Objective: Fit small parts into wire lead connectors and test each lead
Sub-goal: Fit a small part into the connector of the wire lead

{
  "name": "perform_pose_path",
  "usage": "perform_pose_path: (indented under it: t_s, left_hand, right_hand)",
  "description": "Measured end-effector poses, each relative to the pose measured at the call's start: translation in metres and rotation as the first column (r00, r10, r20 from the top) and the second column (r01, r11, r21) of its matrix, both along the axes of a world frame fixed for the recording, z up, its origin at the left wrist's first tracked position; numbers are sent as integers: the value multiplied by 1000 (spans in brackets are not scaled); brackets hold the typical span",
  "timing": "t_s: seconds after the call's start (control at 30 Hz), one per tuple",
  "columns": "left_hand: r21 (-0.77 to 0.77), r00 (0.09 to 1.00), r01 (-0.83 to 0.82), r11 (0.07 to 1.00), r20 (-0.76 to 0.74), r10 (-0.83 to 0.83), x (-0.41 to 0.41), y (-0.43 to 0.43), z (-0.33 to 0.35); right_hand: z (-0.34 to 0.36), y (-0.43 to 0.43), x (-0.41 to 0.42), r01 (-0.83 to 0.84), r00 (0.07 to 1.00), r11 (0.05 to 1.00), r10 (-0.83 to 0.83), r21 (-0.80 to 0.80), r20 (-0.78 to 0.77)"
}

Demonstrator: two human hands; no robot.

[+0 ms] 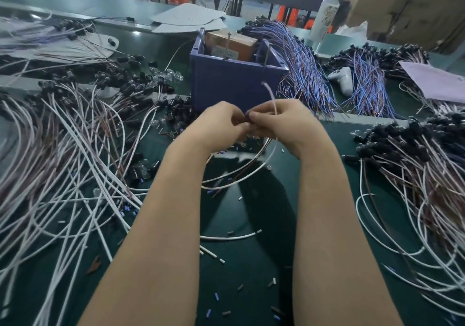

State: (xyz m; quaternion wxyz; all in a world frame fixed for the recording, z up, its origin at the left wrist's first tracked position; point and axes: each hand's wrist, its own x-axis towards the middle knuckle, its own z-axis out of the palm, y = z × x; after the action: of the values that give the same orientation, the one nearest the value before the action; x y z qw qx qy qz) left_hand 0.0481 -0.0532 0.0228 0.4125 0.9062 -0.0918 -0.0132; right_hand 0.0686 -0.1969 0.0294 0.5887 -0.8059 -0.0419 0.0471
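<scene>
Both hands meet just in front of the blue box [234, 84], above the green worktop [251, 262]. The left hand [221, 121] and right hand [279, 119] have their fingers curled, pinching a small dark connector [247, 116] between their fingertips. Its white lead [251, 174] loops down under the wrists and rises again past the right hand's fingers. Heaps of white leads [63, 174] lie to the left and right, and blue wire bundles [302, 61] sit beside the box
</scene>
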Motion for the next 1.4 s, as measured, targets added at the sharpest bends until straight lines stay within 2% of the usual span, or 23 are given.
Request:
perform_pose_path:
  t_s: [0.07, 0.13, 0.2, 0.3, 0.37, 0.4, 0.5, 0.6, 0.73, 0.87, 0.93, 1.03, 1.1, 1.2, 1.4]
  left_hand:
    - [-94, 1000, 10, 996, 22, -8, 0, 2, 1]
    - [-150, 998, -9, 989, 59, 18, 2, 1, 3]
    - [-163, 998, -32, 986, 52, 41, 6, 4, 4]
    - [-93, 997, -73, 993, -30, 70, 8, 17, -1]
    - [-168, 992, -126, 978, -34, 122, 8, 23, -2]
    - [-224, 989, -145, 964, -6, 147, 8, 22, 0]
    - [-317, 981, -125, 940, 101, 164, 7, 13, 6]
    - [-384, 972, -89, 919, 170, 165, 6, 10, 6]
    - [-442, 958, -58, 895, 228, 175, 6, 9, 5]
    - [-446, 942, -26, 895, 288, 171, 7, 7, 6]
    - [-419, 929, -28, 908, 325, 178, 7, 7, 7]
    - [-455, 931, 6, 891, 329, 161, 5, 6, 10]
    - [-466, 935, 33, 884, 327, 137, 2, 4, 12]
    - [-456, 936, 57, 888, 333, 112, 1, 4, 15]
    - [-449, 932, 42, 893, 340, 127, 0, 4, 20]
  right_hand:
    - [3, 4, -1, 19, 999, 994, -24, 104, 41]
    - [4, 9, -3, 56, 993, 988, -70, 141, 94]
    - [6, 10, -4, 109, 979, 988, -126, 109, 160]
    - [13, -6, -4, 263, 917, 960, -279, 94, 285]
    - [15, -13, -5, 294, 908, 951, -308, 92, 285]
    - [12, -12, -5, 284, 924, 958, -282, 27, 257]
    - [-2, 5, -2, 210, 975, 926, -174, -313, 138]
    - [-6, 11, 1, 181, 983, 882, -169, -436, 66]
    - [1, 10, 3, 289, 954, 826, -205, -484, 219]
    - [9, 15, 2, 335, 918, 727, -109, -599, 382]
    - [11, 18, 1, 303, 909, 755, -46, -581, 414]
    - [8, 24, -1, 234, 878, 880, -9, -413, 479]
    - [6, 27, -4, 218, 864, 925, -34, -312, 503]
    - [3, 27, -5, 232, 830, 948, -76, -219, 553]
    - [-10, 31, -5, 300, 756, 943, -142, -146, 639]
